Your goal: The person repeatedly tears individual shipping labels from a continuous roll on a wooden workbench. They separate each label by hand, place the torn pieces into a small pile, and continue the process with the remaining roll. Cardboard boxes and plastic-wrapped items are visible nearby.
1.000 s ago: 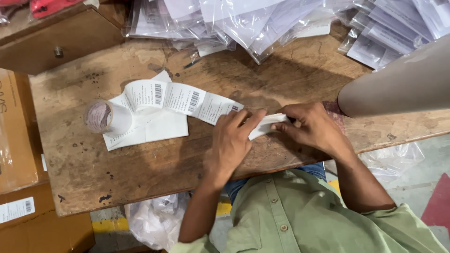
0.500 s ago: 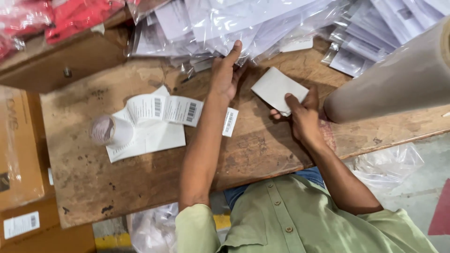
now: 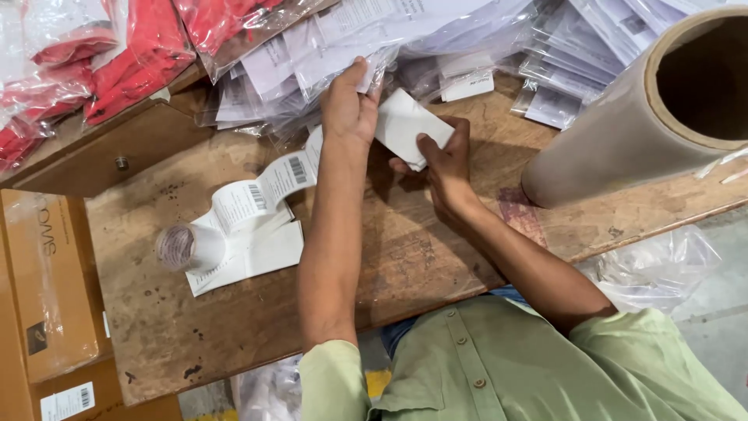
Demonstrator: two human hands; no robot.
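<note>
My left hand (image 3: 349, 103) reaches far across the wooden table (image 3: 436, 249) and grips the edge of a clear plastic bag (image 3: 374, 39) in the pile of bagged white garments. My right hand (image 3: 441, 160) holds a white label (image 3: 410, 125) by its lower corner, just to the right of my left wrist. A strip of white barcode labels (image 3: 257, 195) unrolls from a small label roll (image 3: 183, 247) on the table's left part, running under my left forearm.
Bagged red garments (image 3: 117, 54) lie at the back left. A large roll of clear film (image 3: 647, 117) lies on the table's right side. A brown cardboard box (image 3: 43, 281) stands left of the table. Crumpled clear plastic (image 3: 654, 265) hangs below the table's edge.
My left hand has gone from the label strip up to the bag pile and taken hold of a bag. My right hand has lifted the peeled label toward it.
</note>
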